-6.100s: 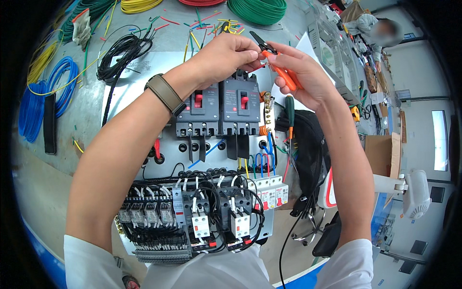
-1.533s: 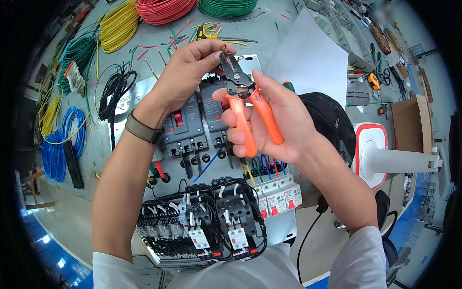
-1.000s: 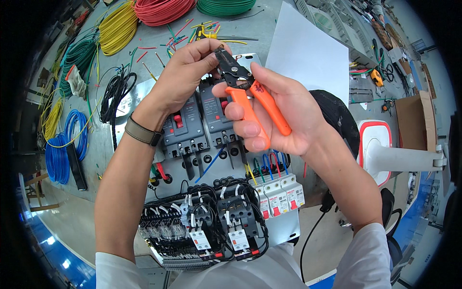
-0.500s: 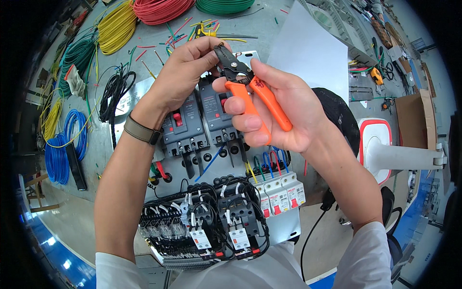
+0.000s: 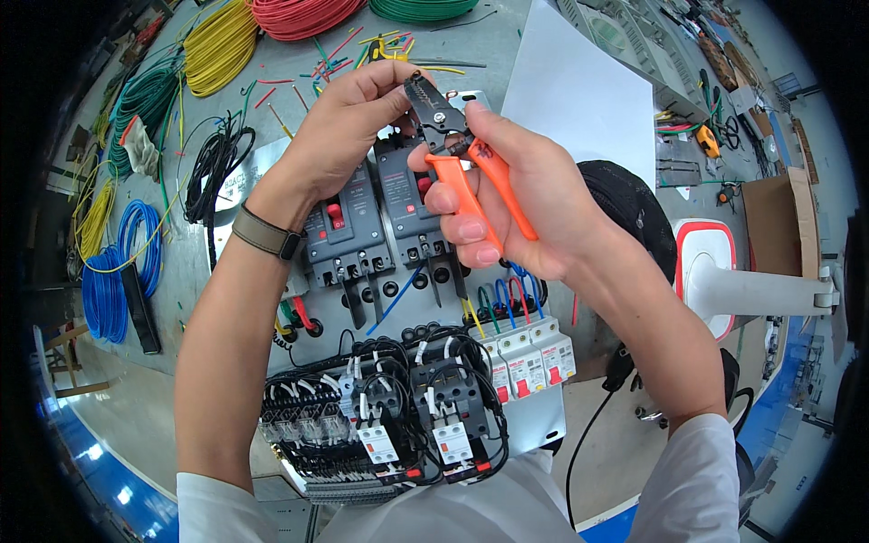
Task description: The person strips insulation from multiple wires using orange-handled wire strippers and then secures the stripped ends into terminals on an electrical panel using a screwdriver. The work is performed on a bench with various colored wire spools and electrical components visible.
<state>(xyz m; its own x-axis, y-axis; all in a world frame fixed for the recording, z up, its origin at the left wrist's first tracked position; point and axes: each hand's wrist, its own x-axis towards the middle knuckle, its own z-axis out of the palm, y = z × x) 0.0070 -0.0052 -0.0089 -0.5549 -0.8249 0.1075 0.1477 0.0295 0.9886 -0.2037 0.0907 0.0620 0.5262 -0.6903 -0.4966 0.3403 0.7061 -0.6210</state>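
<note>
The right hand [image 5: 525, 208] grips orange strippers [image 5: 457, 149]; the left hand's [image 5: 339, 136] fingers pinch at their tip. Breakers [image 5: 376, 222] sit beneath, wire coils [image 5: 217, 45] across the bench [image 5: 181, 271].

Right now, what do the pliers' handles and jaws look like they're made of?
The wire stripper in the right hand: handles look like matte orange plastic or rubber sleeves; the head looks like dark, dull metal, with small notches along its edge.

A single head-worn fisheye camera looks steeply down from the person's head, close over the panel [image 5: 398, 362] and the bench [image 5: 579, 81] beyond it. Forearms enter from the lower edge; straight edges bend near the rim.
</note>
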